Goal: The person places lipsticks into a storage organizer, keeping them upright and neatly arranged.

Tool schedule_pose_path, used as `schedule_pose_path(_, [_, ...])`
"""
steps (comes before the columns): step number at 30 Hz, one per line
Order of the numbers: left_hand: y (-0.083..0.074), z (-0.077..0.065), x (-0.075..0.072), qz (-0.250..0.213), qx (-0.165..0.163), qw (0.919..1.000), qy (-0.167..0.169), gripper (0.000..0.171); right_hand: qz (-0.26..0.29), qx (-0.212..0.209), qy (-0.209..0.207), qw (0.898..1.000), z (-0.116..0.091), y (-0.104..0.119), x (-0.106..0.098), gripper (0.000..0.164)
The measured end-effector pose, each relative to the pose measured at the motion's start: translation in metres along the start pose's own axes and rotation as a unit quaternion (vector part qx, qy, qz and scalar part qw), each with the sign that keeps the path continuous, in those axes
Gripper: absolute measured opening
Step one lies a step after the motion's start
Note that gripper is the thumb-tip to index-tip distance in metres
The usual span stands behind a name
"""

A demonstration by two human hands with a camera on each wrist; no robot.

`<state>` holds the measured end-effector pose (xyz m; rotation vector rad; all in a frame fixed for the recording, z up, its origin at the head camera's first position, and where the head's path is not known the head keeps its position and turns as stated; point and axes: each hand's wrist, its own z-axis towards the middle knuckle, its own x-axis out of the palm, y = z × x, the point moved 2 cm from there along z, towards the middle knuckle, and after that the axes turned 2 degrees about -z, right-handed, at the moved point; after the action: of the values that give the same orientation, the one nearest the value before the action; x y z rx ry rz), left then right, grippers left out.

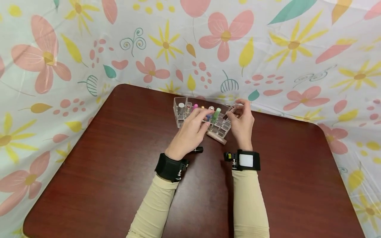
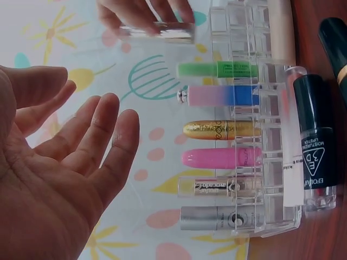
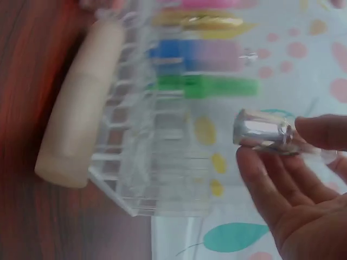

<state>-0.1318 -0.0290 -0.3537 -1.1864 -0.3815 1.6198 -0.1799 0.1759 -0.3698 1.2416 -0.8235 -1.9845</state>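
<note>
My right hand [image 1: 242, 124] pinches a small shiny silver tube [image 3: 263, 130], probably a lipstick, between thumb and fingers, above the right end of a clear compartmented organizer [image 1: 221, 128]. With nothing in it, my left hand [image 2: 59, 168] hovers beside the organizer, fingers loosely spread. In the left wrist view, a row of upright tubes stands in the compartments: a green tube [image 2: 217, 69], a pink-and-blue tube [image 2: 222, 95], a gold tube [image 2: 222, 130], a bright pink tube [image 2: 219, 158], a clear-capped tube [image 2: 217, 187] and a silver-grey tube [image 2: 217, 218].
A beige tube [image 3: 81, 108] lies along the organizer's front. Close by are a black-capped lipstick tube [image 2: 314, 141], a pale pink tube [image 2: 293, 146] and another black tube [image 2: 335, 46]. The brown table [image 1: 104, 158] meets a flowered cloth [image 1: 178, 43] at the back.
</note>
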Motion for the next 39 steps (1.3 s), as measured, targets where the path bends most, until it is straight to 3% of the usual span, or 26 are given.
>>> schedule_pose_path(5, [0.002,-0.001,-0.001,-0.006,0.002,1.0000,0.005,0.036,-0.037,-0.024,0.034,0.998,0.005,-0.007,0.011,0.034])
schedule_pose_path(16, [0.005,-0.001,-0.003,0.002,0.005,1.0000,0.005,0.036,-0.051,-0.019,0.049,0.997,0.003,-0.014,0.020,0.026])
schedule_pose_path(26, [0.007,-0.002,-0.006,0.006,-0.008,0.9999,0.007,0.036,-0.087,-0.007,0.031,0.996,0.002,-0.019,0.024,0.022])
schedule_pose_path(33, [0.009,-0.001,-0.006,0.002,-0.006,0.9999,0.011,0.036,-0.094,0.002,0.025,0.995,-0.003,-0.015,0.014,0.029])
schedule_pose_path(39, [0.009,0.000,-0.008,-0.004,-0.008,0.9999,0.006,0.036,-0.082,0.010,-0.005,0.997,-0.014,-0.004,0.001,0.030])
